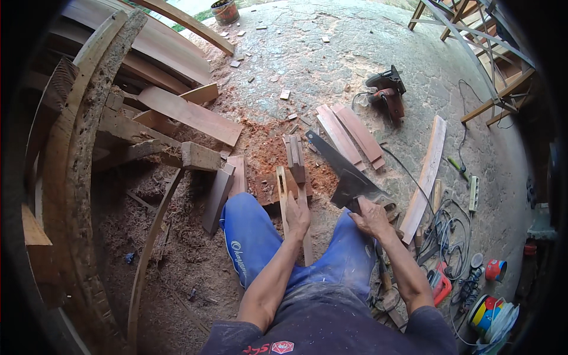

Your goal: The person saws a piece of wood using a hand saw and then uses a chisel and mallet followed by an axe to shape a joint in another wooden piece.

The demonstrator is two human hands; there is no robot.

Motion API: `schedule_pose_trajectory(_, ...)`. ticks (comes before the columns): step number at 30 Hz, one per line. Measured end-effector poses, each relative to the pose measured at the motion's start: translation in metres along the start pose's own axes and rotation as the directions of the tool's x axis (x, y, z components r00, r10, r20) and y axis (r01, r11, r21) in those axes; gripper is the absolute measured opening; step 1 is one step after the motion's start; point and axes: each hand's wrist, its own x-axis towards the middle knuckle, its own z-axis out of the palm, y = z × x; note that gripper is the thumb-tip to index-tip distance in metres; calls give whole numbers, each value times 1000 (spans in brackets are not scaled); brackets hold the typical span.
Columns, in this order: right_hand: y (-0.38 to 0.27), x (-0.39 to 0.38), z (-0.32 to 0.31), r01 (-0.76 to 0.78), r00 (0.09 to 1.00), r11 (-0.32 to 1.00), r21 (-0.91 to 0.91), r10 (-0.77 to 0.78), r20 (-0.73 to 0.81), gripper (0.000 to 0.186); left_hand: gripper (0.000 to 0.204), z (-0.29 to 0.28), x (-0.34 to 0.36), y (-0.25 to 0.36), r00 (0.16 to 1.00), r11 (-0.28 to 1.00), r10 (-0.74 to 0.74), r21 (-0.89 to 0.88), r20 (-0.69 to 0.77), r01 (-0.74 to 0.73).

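Note:
My right hand (373, 218) is closed round the handle of a handsaw (338, 164). The dark blade tilts up and to the left, over the floor in front of my right knee. Between my knees, my left hand (298, 214) grips a narrow wooden strip (281, 184) with a slot near its far end. Just beyond it a short stack of grooved wooden blocks (294, 155) stands among reddish sawdust. The saw blade is apart from the strip. My left fingers are partly hidden behind the wood.
Two reddish boards (358, 135) lie ahead to the right, near a red-and-black power tool (387, 94). A long plank (425, 177), tangled cables (448, 228) and a power strip (474, 193) lie at the right. Timber beams (89, 136) crowd the left. A wooden trestle (497, 94) stands far right.

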Motion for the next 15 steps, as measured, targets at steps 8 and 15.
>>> schedule_pose_trajectory(8, -18, 20, 21, 193, 979, 980, -53, -189, 69, 32, 79, -95, 132, 131, 976, 752, 156, -659, 149, -19)
schedule_pose_trajectory(15, -42, 43, 49, 286, 950, 958, -18, -281, 133, 38, 108, -55, 156, 186, 710, 779, 370, -616, 599, 114)
